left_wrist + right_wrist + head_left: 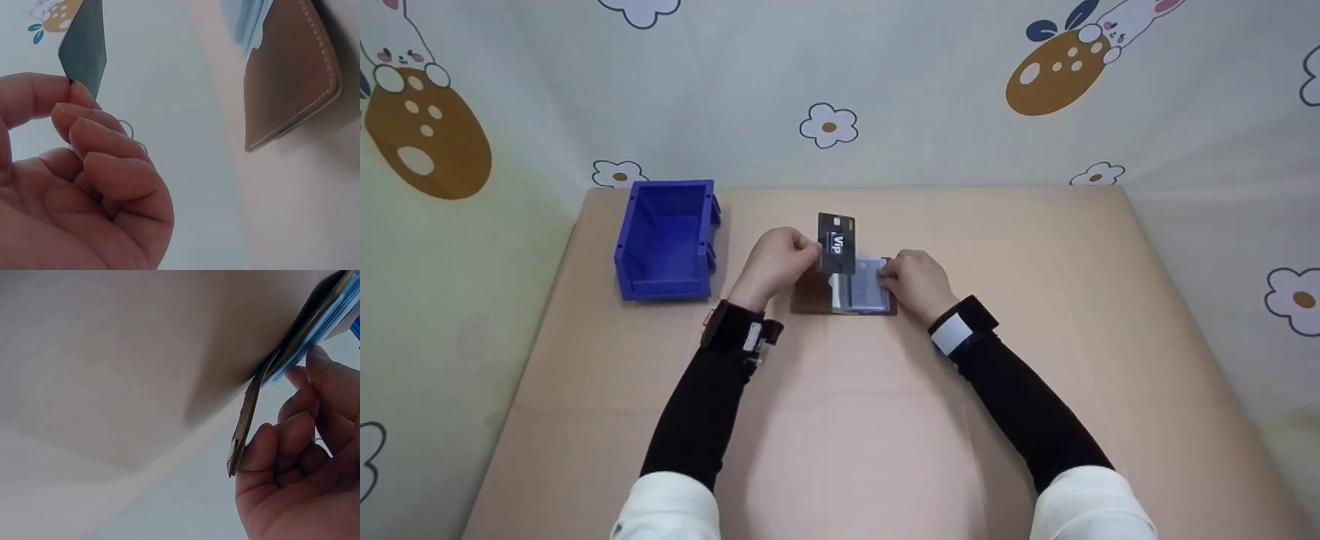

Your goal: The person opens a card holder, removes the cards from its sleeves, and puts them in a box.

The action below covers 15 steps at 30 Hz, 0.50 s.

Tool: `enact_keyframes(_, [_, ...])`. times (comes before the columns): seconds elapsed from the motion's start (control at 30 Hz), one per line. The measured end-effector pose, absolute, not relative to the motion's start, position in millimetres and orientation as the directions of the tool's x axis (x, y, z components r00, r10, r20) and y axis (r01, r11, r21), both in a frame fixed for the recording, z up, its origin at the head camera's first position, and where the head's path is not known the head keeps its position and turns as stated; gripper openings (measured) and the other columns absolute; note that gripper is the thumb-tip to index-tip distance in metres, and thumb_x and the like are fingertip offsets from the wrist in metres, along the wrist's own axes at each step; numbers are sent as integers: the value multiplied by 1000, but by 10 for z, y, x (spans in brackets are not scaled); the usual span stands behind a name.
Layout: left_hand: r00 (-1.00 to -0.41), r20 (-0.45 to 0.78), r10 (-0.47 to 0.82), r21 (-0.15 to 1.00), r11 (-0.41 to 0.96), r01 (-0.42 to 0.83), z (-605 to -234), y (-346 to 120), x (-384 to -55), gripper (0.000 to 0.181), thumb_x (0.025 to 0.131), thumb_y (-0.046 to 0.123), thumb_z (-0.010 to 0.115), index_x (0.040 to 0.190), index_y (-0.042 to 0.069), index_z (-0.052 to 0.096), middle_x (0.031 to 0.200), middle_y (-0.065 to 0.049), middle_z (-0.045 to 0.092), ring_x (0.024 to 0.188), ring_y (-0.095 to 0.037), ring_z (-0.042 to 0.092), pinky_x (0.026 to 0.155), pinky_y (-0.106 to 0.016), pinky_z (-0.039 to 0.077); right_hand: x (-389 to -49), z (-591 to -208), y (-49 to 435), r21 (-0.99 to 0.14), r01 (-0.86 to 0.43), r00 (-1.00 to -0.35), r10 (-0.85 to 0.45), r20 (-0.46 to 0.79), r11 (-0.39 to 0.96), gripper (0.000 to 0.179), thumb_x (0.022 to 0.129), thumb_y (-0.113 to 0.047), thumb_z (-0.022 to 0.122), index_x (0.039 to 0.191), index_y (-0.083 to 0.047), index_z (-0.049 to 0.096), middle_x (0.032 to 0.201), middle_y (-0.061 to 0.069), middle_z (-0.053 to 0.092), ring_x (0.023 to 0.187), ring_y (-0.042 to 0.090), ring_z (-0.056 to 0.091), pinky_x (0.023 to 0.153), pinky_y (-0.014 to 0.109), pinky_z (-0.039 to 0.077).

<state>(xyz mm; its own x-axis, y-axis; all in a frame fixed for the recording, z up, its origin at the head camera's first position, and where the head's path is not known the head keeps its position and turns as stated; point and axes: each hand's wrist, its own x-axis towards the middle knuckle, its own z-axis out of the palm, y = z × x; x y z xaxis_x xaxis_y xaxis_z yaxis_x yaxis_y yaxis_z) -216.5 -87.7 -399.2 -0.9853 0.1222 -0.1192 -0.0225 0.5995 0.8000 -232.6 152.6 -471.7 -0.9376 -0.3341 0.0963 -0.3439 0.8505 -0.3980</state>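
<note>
My left hand [777,261] pinches a dark "Vip" card [846,262] between thumb and index finger, holding it up over an open brown card holder [811,297]. In the left wrist view the card [84,48] shows edge-on above curled fingers. Clear bluish sleeves [868,291] fill the holder's right half. My right hand [919,281] grips the right edge of the holder, thumb and index finger at the sleeves. Its other fingers touch the short brown strap [247,413] of the holder in the right wrist view.
A blue plastic bin [664,289] stands at the back left of the tan table [885,450]. Behind the table's far edge hangs a pale curtain [930,97] printed with flowers and rabbits.
</note>
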Motion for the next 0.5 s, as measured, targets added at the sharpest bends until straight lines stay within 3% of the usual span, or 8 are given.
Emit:
enact_keyframes(0.2, [-991,-104,88,802,596,-31,-3904,-1089,-2182,33,94,26,60,66,14,48,60,4,38,57,-14,38,54,-28,30,-2320,-4717,1536,-401,-346,-936,-338,92,848,17,86,-12,77,102,-7,78,92,11,68,90,29,65,79,41,51])
enact_keyframes(0.33, [-994,-85,62,810,585,-32,-3865,-1273,-2195,37,95,25,59,65,12,43,59,4,33,53,-13,32,50,-26,24,-2311,-4710,1534,-405,-329,-942,-327,76,853,17,86,-12,77,102,-6,78,93,11,68,92,29,64,81,41,51])
enact_keyframes(0.5, [-991,-133,19,826,554,-101,-3804,-1514,-2176,32,97,26,58,73,10,45,67,1,36,59,-15,35,52,-26,26,-2315,-4711,1527,-398,-330,-942,-328,77,856,17,87,-12,76,103,-6,78,94,12,69,93,30,64,81,41,50])
